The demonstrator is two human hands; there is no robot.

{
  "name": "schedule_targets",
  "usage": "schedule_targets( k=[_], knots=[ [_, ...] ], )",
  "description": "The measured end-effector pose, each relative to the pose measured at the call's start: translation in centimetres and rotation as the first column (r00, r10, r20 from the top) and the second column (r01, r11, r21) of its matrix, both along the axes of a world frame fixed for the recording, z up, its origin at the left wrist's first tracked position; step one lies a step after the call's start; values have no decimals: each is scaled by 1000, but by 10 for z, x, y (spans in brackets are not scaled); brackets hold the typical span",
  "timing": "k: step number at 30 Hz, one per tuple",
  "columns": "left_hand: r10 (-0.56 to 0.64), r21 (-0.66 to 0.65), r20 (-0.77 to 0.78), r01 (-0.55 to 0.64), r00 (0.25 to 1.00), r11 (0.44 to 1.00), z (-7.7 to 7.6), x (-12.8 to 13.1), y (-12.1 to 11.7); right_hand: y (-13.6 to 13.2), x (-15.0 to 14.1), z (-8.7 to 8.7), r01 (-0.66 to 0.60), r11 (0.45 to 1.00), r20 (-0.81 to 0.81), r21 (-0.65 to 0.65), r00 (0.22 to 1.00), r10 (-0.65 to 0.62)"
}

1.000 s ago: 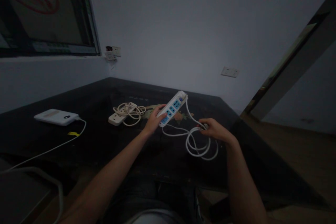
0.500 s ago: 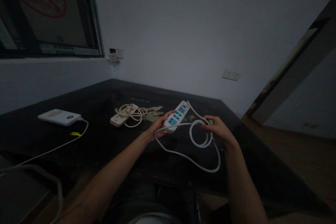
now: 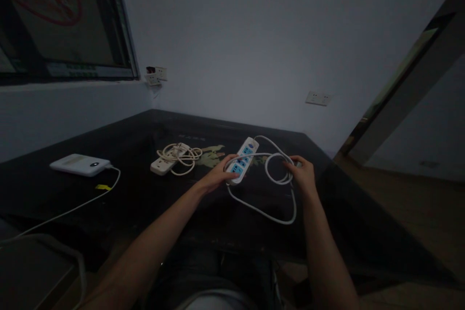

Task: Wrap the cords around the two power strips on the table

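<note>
A white power strip (image 3: 244, 160) with blue socket faces lies at a slant over the dark table, its far end pointing up and right. My left hand (image 3: 220, 173) grips its near end, thumb on top. From the far end runs a white cable (image 3: 269, 212), which loops round to the right and sags toward the table's front. My right hand (image 3: 302, 170) is closed on the coiled part of this cable, fingers pinched at the loops' right side. Whether the plug is inside that hand is hidden.
On the black table (image 3: 145, 208) sits a second, cream power strip (image 3: 162, 165) with its cord bundled on top. A white power bank (image 3: 80, 164) with a thin cable lies at the left, near a yellow scrap (image 3: 103, 187). Wall sockets (image 3: 317, 98) are behind.
The power strip has come down slightly and turned steeper, and my left thumb now rests on its top. The cable coil in my right hand has risen and become smaller.
</note>
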State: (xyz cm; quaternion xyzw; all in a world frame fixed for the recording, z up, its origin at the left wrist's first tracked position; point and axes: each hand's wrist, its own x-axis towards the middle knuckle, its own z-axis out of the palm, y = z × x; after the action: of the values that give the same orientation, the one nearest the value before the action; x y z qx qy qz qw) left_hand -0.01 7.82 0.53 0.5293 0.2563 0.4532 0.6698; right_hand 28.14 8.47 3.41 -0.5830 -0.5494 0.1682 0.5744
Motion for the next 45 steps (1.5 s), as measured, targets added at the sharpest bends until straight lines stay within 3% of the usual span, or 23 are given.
schedule_targets(
  k=[6,15,21,25,31,35,39,42,45],
  knots=[
    [-62,-13,43,63,997,998,3,4,-2,-2,1,-1,102,991,-9,87,995,-101],
    [-35,-202,65,48,997,978,-1,8,-3,-5,1,4,174,960,-6,218,984,-177],
    [19,-301,74,5,997,954,-6,7,2,2,4,22,221,917,165,332,943,-287],
    [-19,-324,100,51,995,945,-8,6,2,6,9,33,208,883,290,421,891,-349],
    [-44,-350,200,113,979,930,-8,6,4,6,15,43,212,869,377,448,836,-398],
    [-25,-412,188,102,982,905,-8,4,5,1,23,50,119,905,452,407,835,-313],
    [-82,-449,85,112,993,887,-9,-10,-1,-13,24,56,-82,962,538,262,840,-74],
    [-123,-453,16,117,992,884,-12,-26,-10,-26,17,56,-197,963,559,184,827,63],
    [-71,-421,-42,46,997,906,-14,-39,-19,-39,8,53,-244,953,583,181,807,95]
  ],
)
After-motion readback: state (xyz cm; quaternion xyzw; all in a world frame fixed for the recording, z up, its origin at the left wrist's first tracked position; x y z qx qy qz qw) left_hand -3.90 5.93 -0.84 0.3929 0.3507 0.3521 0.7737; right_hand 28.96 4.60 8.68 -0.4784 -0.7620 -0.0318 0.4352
